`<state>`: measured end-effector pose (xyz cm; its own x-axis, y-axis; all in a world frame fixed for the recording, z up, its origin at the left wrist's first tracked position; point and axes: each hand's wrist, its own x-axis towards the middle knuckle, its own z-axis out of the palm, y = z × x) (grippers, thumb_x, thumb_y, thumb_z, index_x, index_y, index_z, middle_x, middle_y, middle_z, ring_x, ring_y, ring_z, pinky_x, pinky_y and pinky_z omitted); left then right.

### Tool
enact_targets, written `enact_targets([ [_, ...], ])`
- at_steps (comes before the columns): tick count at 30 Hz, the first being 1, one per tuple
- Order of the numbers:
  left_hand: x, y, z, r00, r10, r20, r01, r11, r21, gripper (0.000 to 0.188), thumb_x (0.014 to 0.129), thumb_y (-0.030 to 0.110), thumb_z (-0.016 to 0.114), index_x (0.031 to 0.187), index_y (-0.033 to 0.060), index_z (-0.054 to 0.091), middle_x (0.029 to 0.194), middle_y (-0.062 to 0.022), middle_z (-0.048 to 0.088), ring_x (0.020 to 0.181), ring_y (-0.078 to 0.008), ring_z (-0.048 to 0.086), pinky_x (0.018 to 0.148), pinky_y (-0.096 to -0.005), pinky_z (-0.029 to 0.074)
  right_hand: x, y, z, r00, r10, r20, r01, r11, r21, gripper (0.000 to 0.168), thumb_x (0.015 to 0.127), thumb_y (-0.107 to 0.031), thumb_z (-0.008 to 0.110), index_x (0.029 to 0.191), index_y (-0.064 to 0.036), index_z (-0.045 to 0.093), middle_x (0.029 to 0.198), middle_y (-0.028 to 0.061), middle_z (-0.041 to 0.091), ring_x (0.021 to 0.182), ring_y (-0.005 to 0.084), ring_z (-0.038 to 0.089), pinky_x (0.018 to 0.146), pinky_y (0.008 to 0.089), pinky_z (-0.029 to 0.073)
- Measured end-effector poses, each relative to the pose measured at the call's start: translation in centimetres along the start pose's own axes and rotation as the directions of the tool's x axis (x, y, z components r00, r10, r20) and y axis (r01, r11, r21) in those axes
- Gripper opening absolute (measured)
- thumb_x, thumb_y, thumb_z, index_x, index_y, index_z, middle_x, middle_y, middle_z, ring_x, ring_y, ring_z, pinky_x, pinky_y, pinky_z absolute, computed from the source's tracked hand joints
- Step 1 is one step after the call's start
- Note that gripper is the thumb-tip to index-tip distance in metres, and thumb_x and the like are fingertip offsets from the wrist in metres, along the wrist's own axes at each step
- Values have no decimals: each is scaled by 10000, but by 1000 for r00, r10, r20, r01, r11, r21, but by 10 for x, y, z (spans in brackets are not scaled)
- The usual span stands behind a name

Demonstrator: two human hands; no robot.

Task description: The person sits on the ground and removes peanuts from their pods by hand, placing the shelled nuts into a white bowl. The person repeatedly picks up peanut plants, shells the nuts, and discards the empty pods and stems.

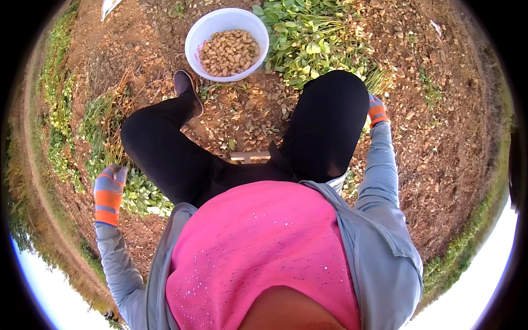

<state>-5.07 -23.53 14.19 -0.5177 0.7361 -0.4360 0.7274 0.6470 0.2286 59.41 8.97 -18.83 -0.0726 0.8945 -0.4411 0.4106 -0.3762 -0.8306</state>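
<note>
My left hand (109, 192), in a grey and orange knit glove, is out to the left beside a heap of pulled peanut plants (142, 194). Its fingers point away from me and look partly curled; what they hold, if anything, does not show. My right hand (377, 109) wears a matching glove beyond my right knee, which hides most of the fingers. Just past it are the stems of a larger leafy pile of peanut plants (313, 41). Ahead of my feet stands a white plastic tub (194, 55) with unshelled peanuts (229, 53) in its bottom.
I sit low with knees spread, and part of a stool (247, 156) shows between my legs. Dry soil (429, 165) strewn with clods and leaf litter surrounds me. More uprooted plants (99, 119) lie to the left. A green plant row (57, 123) runs beyond them.
</note>
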Motion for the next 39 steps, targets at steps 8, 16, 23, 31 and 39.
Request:
enact_targets([
  [8,94,200,57,719,688,-92,-679,725,115,248,676,48,607,907,23,519,867,-108,509,779,-267,496,681,-330,400,51,100,-18,840,385,-382,-322,921,220,200,772,-289,486,817,-109,560,683,14,582,512,120,519,438,260,381],
  [16,138,252,115,706,675,213,-705,700,117,283,641,124,643,891,55,528,844,-95,510,789,-283,483,680,-361,378,103,34,-19,701,388,-598,-509,860,-39,474,735,-348,551,1057,-11,463,947,108,551,829,231,542,722,306,414],
  [23,150,285,142,607,742,284,-784,617,63,287,652,163,643,896,61,531,809,-103,519,768,-283,491,676,-363,382,143,41,11,877,245,-414,-203,969,144,537,666,-354,631,998,33,464,933,140,554,826,238,545,717,299,416],
  [31,150,321,162,542,756,368,-838,523,158,283,700,284,593,901,89,550,799,-112,521,775,-281,504,671,-367,402,93,30,-78,839,188,-510,-127,980,152,285,741,-268,557,895,-29,559,609,44,519,542,127,484,507,249,395],
  [39,127,361,175,410,900,150,-872,434,-224,244,732,231,588,885,44,554,834,-122,540,784,-278,524,684,-355,416,46,-120,-126,896,-443,27,242,436,-867,261,769,-236,558,891,-7,534,717,124,568,665,219,545,614,314,434],
])
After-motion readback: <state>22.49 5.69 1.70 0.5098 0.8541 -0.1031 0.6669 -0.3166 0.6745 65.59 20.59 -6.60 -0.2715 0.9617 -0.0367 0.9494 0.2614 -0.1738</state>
